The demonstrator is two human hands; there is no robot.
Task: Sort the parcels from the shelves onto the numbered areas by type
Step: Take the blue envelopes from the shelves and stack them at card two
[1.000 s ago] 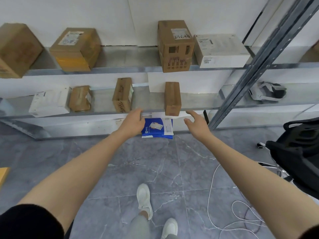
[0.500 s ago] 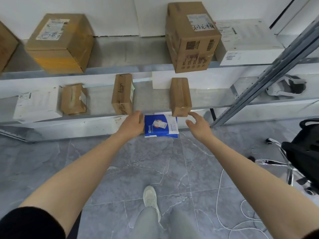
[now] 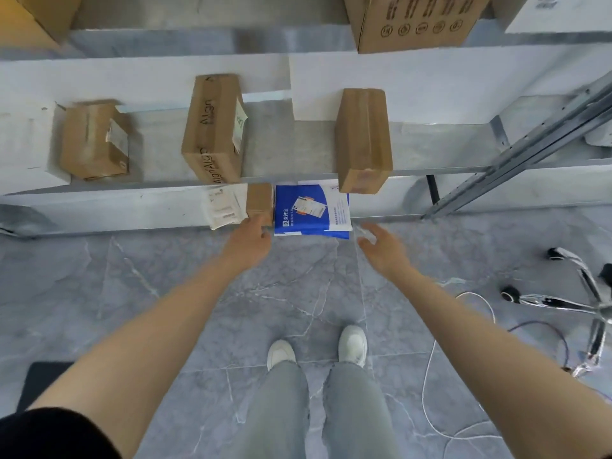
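Your hands reach toward the parcels under the lowest shelf.

Your left hand has its fingers curled at the front of a small brown box; whether they grip it, you cannot tell. Your right hand hovers with fingers spread wide, holding nothing, just beside the front right corner of the blue parcel. That parcel lies flat on the floor, touching the box's right side, with a white envelope left of the box. Above, three brown cartons stand along the shelf's front edge.
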